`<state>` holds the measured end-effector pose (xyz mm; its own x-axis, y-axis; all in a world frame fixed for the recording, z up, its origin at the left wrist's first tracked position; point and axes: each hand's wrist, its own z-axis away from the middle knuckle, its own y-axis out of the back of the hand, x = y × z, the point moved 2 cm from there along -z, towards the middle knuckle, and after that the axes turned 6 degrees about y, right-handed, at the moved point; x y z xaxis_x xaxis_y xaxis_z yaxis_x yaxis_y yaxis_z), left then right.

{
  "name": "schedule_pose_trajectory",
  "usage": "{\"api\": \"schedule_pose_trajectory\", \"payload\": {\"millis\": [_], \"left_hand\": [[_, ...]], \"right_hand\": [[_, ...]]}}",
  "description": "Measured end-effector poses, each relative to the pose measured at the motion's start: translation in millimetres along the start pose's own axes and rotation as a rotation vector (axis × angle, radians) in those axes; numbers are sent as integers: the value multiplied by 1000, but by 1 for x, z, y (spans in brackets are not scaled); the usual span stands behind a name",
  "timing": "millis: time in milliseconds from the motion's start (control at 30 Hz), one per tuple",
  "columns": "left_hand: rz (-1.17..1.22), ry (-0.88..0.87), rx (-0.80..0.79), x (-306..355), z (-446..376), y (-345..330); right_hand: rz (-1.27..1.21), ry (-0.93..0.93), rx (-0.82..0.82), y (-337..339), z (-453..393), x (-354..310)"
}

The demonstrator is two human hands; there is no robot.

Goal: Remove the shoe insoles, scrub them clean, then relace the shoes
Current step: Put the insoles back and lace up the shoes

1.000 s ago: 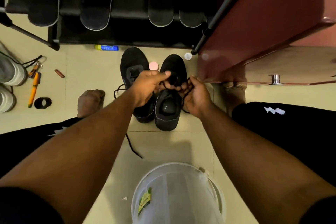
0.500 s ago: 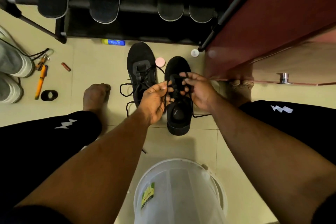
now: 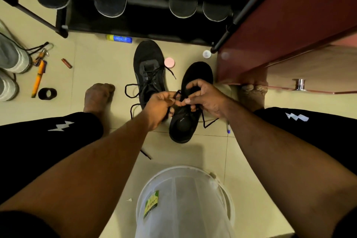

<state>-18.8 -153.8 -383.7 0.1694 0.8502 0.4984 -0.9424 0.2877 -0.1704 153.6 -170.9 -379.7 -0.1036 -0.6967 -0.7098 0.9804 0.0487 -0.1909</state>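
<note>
**A:** So where are we at with the shoes?

**B:** We've got the right-hand black shoe (image 3: 183,121) flat on the floor tiles (image 3: 92,60), toe pointing away from us, right between our knees. Both hands are over its tongue. Our left hand (image 3: 160,108) has its fingers curled round a strand of the black lace (image 3: 178,95), and our right hand (image 3: 206,98) is pinching the same lace from the other side, fingers bent in over the eyelets. A loose end trails out onto the tile (image 3: 209,122) on the right of the shoe.

**A:** And the other one?

**B:** The second black shoe (image 3: 148,69) sits just beside it on the left, a bit further from us, laces slack and looping onto the floor.

**A:** What else is lying around?

**B:** A pink round lid (image 3: 169,62) touches that shoe's right side. Four dark insoles (image 3: 110,0) lean in a row against the black rack (image 3: 61,25) at the far end. There's a white bucket (image 3: 185,205) near us, a blue-capped pen (image 3: 228,127) by our right arm, an orange tool (image 3: 38,79) and a black ring (image 3: 47,93) off to the left, and the red-brown cabinet (image 3: 289,25) on the right.
</note>
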Motion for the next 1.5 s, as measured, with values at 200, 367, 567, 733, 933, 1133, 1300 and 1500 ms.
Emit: {"api": "schedule_pose_trajectory", "payload": {"millis": [200, 367, 567, 733, 933, 1133, 1300, 1500], "left_hand": [[-598, -204, -88, 11, 1, -10], [-517, -151, -128, 5, -1, -9], [-373, -105, -58, -3, -2, -2], [-27, 54, 250, -12, -4, -18], [175, 370, 410, -3, -7, -24], [79, 478, 242, 1, -5, -19], [228, 248, 44, 4, 5, -31], [138, 125, -53, 11, 22, -21]], "right_hand": [[63, -94, -138, -3, 6, 0], [-10, -51, -26, -3, 7, 9], [15, -39, 114, -12, 14, 16], [256, 68, 245, -22, 12, 18], [911, 399, 211, -39, 25, 8], [1134, 489, 7, -41, 27, -10], [788, 90, -105, -14, 6, -9], [171, -200, -298, 6, 15, -21]]}}
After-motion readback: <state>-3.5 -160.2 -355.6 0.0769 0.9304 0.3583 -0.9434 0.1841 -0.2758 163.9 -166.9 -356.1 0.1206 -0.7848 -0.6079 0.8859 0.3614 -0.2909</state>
